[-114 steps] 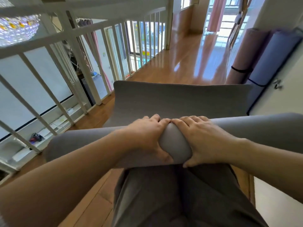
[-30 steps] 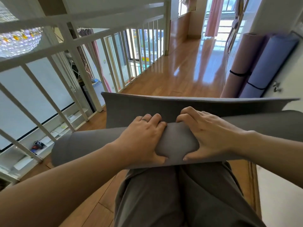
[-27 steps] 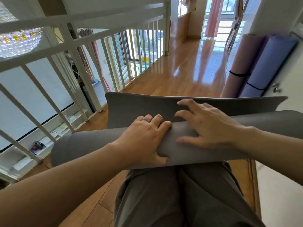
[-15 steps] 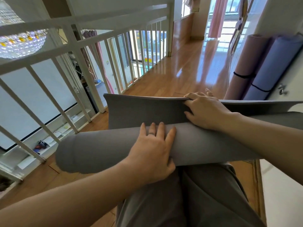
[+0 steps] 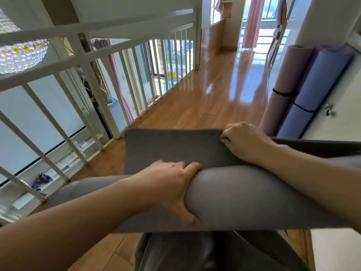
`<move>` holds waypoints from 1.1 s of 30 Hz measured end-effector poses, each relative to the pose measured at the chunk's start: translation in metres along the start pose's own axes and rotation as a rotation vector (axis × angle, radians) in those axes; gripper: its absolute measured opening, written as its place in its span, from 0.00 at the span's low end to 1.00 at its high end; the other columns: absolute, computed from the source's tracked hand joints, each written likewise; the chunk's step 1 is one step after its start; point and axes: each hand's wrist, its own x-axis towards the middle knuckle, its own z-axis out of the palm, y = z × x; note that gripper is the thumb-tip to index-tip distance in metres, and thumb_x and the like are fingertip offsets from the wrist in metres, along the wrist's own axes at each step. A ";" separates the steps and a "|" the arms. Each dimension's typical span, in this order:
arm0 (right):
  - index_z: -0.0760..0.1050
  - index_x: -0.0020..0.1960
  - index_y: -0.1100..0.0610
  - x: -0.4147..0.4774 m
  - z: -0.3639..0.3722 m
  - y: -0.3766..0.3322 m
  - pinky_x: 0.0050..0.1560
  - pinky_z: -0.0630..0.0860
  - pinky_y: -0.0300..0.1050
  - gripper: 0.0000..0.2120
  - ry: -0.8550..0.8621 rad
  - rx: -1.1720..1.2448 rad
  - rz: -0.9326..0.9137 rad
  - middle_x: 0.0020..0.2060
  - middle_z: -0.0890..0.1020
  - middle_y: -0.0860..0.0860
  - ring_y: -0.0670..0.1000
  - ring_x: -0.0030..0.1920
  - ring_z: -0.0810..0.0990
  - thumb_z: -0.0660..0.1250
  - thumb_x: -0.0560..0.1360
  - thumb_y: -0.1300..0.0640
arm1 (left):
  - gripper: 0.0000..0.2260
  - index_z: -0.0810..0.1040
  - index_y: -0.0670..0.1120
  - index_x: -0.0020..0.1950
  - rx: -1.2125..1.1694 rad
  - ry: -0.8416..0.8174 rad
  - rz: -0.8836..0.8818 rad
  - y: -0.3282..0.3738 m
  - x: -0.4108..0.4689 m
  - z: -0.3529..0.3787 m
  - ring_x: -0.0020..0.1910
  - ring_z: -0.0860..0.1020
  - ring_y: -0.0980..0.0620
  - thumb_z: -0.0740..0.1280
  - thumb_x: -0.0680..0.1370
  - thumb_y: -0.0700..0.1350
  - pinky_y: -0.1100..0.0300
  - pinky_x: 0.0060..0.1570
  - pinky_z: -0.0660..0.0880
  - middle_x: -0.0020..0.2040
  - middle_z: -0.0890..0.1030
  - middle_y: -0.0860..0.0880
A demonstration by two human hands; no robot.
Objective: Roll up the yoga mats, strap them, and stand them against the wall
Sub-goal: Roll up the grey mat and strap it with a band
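Grey mat (image 5: 244, 198), one, gripped; two strapped: pink mat (image 5: 286, 75), blue mat (image 5: 322, 81).

**One head camera, tilted down over the grip**

The single view sits on the person's head and faces forward and down through a wide lens. Both forearms cross the frame from the lower left and right. The left hand (image 5: 170, 184) and right hand (image 5: 246, 141) on the mat (image 5: 244, 198) are close, at mid-frame. Straight below the grip, trousers (image 5: 175, 253) fill the lower edge. Beyond the grip the floor (image 5: 214, 98) runs off to a far curtain (image 5: 252, 22). Left of the grip stands a railing (image 5: 97, 61); right of it, rolled mats (image 5: 320, 81)
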 end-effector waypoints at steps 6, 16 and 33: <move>0.83 0.47 0.55 -0.005 0.016 0.005 0.49 0.74 0.49 0.13 0.021 0.039 0.056 0.49 0.82 0.50 0.54 0.48 0.79 0.59 0.79 0.56 | 0.43 0.57 0.55 0.74 0.046 0.045 0.076 -0.004 0.006 0.004 0.63 0.59 0.52 0.66 0.65 0.73 0.56 0.68 0.59 0.64 0.59 0.54; 0.83 0.48 0.56 -0.013 0.001 0.004 0.53 0.74 0.50 0.14 -0.048 0.181 0.087 0.50 0.80 0.47 0.52 0.48 0.78 0.59 0.78 0.54 | 0.30 0.59 0.55 0.70 0.007 0.153 0.019 -0.016 0.007 0.011 0.69 0.61 0.53 0.54 0.73 0.68 0.52 0.73 0.50 0.69 0.65 0.54; 0.75 0.64 0.45 -0.042 -0.005 0.010 0.56 0.74 0.43 0.47 -0.186 0.143 -0.054 0.57 0.75 0.38 0.41 0.51 0.74 0.59 0.54 0.18 | 0.23 0.73 0.51 0.66 0.264 0.368 -0.003 -0.015 0.032 0.007 0.62 0.73 0.46 0.51 0.78 0.61 0.43 0.65 0.66 0.62 0.75 0.48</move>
